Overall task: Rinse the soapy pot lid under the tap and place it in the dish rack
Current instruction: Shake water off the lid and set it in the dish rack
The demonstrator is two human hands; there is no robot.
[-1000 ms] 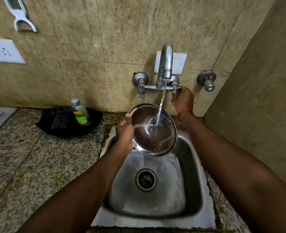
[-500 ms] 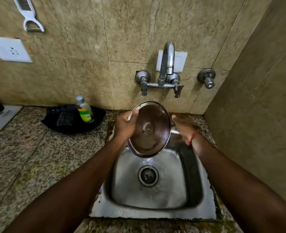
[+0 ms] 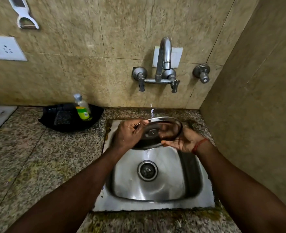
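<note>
Lid tilted at frame centre over the sink, left hand closed on its left rim, right hand open, palm up, touching its lower right edge, tap above, bottle left

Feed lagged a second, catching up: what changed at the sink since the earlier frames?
The right hand left the tap handle and dropped to the pot lid, palm up at its rim. The stream has stopped; only drops fall. The lid tipped flatter and lower. The left hand holds the lid's rim as before, over the sink.
</note>
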